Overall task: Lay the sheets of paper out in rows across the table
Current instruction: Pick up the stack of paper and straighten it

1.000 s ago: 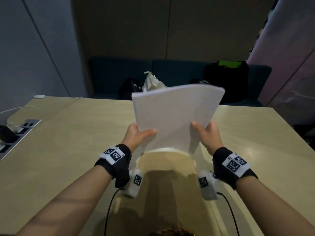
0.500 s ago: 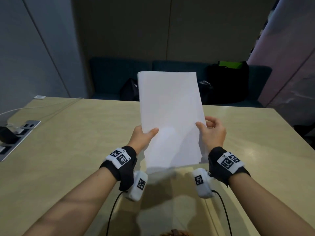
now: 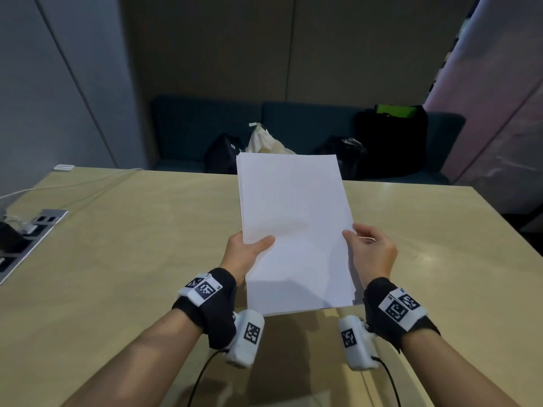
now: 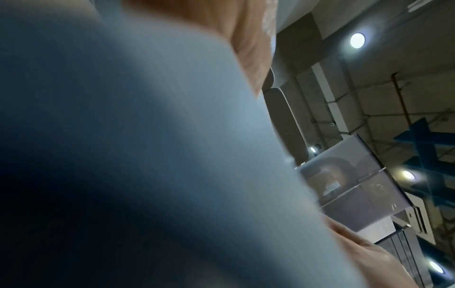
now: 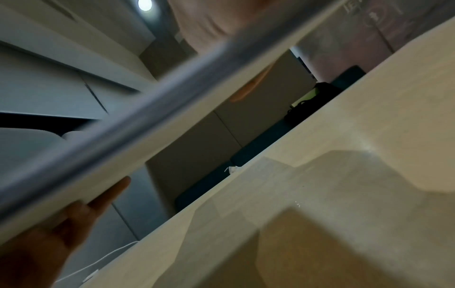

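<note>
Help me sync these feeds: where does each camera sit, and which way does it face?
Head: worn high, facing forward and down at the white paper stack, tan wooden table, left hand, right hand.
Left wrist: under the stack, facing up at the ceiling.
Right wrist: beneath the stack's edge, facing across the table.
All share the stack.

A dark teal upholstered sofa [image 3: 293, 124] holds black bags [image 3: 392, 139] and a cream cloth bag [image 3: 264, 141]; a grey recessed socket panel [image 3: 32, 239] sits far left.
</note>
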`<state>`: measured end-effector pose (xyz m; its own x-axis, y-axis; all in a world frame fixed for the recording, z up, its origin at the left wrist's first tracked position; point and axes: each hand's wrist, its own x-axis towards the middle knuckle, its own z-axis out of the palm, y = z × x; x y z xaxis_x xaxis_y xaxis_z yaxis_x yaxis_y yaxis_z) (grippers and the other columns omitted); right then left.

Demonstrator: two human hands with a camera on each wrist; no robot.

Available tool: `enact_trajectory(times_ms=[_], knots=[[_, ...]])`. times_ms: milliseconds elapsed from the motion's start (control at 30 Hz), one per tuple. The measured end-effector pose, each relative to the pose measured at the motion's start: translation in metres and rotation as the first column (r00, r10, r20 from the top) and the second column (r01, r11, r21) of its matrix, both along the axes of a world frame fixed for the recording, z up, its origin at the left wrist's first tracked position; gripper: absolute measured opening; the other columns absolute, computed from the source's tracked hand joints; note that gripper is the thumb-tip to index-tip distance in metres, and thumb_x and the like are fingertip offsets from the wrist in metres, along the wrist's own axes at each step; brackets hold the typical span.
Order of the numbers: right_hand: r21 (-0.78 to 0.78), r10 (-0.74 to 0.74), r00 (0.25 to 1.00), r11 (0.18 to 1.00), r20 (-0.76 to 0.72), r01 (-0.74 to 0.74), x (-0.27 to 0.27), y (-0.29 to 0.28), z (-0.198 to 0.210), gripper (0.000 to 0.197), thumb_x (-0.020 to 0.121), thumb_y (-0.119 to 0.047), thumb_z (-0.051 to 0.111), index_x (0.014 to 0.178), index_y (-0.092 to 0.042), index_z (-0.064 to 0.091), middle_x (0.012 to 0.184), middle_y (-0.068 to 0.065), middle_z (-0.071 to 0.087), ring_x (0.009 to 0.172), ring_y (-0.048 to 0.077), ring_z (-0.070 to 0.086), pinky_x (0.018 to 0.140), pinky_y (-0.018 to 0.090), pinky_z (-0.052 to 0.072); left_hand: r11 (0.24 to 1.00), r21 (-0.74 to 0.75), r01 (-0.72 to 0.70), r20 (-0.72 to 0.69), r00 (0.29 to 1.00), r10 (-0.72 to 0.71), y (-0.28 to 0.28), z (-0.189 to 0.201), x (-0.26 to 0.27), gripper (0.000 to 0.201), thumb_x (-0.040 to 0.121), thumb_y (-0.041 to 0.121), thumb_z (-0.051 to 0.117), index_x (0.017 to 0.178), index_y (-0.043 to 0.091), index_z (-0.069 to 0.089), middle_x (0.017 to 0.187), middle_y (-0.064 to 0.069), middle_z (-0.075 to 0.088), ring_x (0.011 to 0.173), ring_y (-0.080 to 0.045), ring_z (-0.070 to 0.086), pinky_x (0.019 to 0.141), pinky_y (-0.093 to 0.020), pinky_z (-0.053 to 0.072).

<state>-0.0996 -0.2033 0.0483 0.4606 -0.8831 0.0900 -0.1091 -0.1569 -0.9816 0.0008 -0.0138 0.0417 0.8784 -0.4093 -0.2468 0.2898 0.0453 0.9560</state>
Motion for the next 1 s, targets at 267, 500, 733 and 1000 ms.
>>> enact_trajectory(times_ms=[267,500,733,1000], knots=[[-0.010,-0.034,0.999,0.999,0.024,0.034,-0.006,-0.002,0.000,0.017,0.077,-0.007,0.072,0.094,-0.008,0.068,0.087,0.005,0.065,0.073,0.012,0.056,0.059,0.007,0.047,1.000,-0.012,-0.015,0.005,1.000,0.015,-0.005,-0.002,-0.005,0.014,0.079,0.005,0.070,0.087,0.015,0.063,0.089,-0.001,0.068,0.084,-0.022,0.065,0.078,-0.029,0.052],[-0.047,-0.058,0.998,0.997,0.037,0.060,-0.009,-0.029,0.002,0.021,0.076,-0.008,0.074,0.068,-0.023,0.061,0.087,0.011,0.065,0.075,0.016,0.056,0.068,0.012,0.050,1.000,-0.015,0.014,0.023,1.000,-0.014,-0.030,0.005,-0.008,0.013,0.079,0.008,0.071,0.086,0.016,0.064,0.087,0.001,0.069,0.078,-0.014,0.066,0.068,-0.019,0.054],[-0.001,-0.035,0.994,0.999,0.108,0.035,-0.023,-0.070,0.015,0.009,0.078,-0.001,0.070,0.086,0.001,0.067,0.069,0.002,0.059,0.048,-0.010,0.054,0.050,0.000,0.042,0.999,-0.018,-0.036,0.051,0.998,0.037,-0.069,0.010,-0.019,0.007,0.086,0.024,0.064,0.091,0.018,0.063,0.091,0.005,0.067,0.084,-0.012,0.064,0.073,-0.020,0.052],[0.029,0.022,0.992,0.999,0.123,-0.025,-0.050,-0.111,0.020,0.013,0.081,0.001,0.066,0.078,-0.011,0.063,0.066,0.000,0.056,0.046,-0.009,0.053,0.053,0.000,0.043,0.997,-0.021,-0.079,0.037,0.996,0.079,-0.098,0.008,-0.048,0.012,0.090,0.029,0.056,0.097,0.020,0.061,0.101,0.002,0.066,0.093,-0.013,0.063,0.083,-0.024,0.049]])
